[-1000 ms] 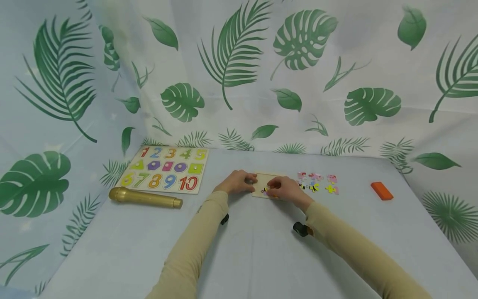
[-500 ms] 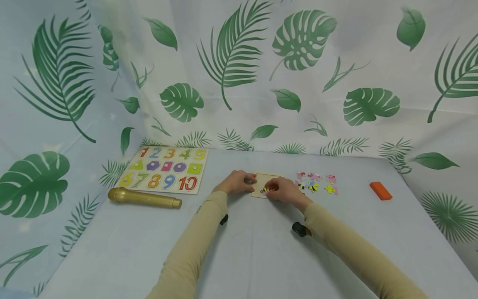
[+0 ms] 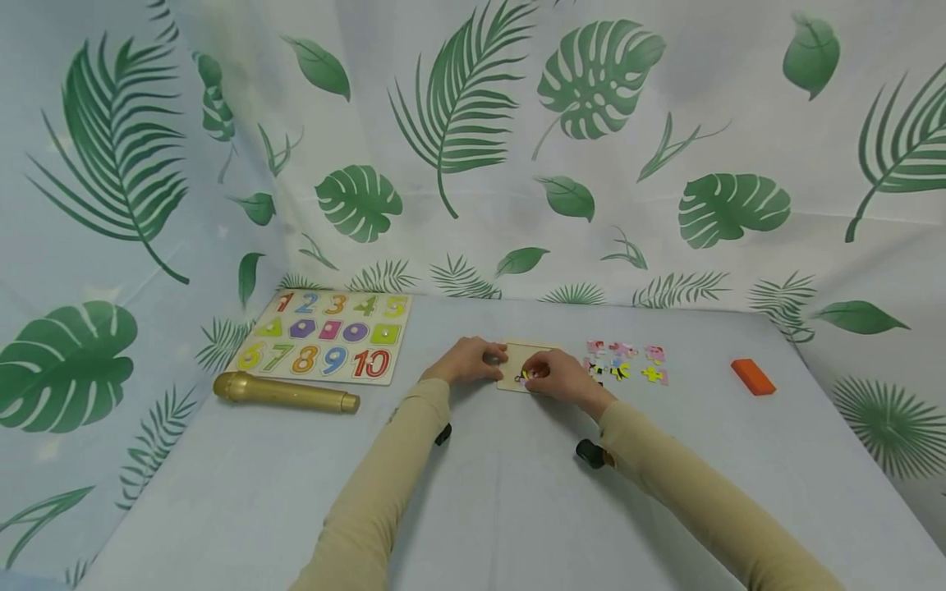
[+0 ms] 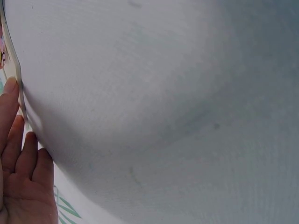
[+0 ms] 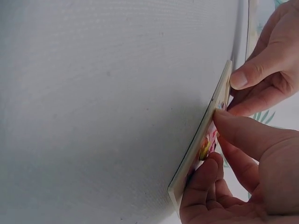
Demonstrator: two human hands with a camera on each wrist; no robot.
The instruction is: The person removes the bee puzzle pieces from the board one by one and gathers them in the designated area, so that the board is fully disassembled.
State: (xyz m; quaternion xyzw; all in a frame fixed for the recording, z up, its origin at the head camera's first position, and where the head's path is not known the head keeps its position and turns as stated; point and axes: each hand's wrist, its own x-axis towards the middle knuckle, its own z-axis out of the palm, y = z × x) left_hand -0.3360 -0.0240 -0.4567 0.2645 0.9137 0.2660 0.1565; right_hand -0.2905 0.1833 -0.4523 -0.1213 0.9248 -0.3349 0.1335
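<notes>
A small wooden puzzle board lies on the table in the middle of the head view, with a few coloured puzzle pieces on its lower part. My left hand holds the board's left side, thumb at the near edge and fingers farther back. Over the board's right part, my right hand pinches a puzzle piece, pink and yellow, against the board. In the right wrist view the right thumb touches the board's near edge. The fingers partly hide the piece. The left wrist view shows the left hand at the board's edge.
Several loose puzzle pieces lie right of the board. An orange block sits farther right. At the left are a number-and-shape board and a gold microphone. A leaf-patterned curtain stands behind the table.
My right hand has shifted slightly left on the board, and its fingers have adjusted around the puzzle piece. The left hand stays at the board's left side.
</notes>
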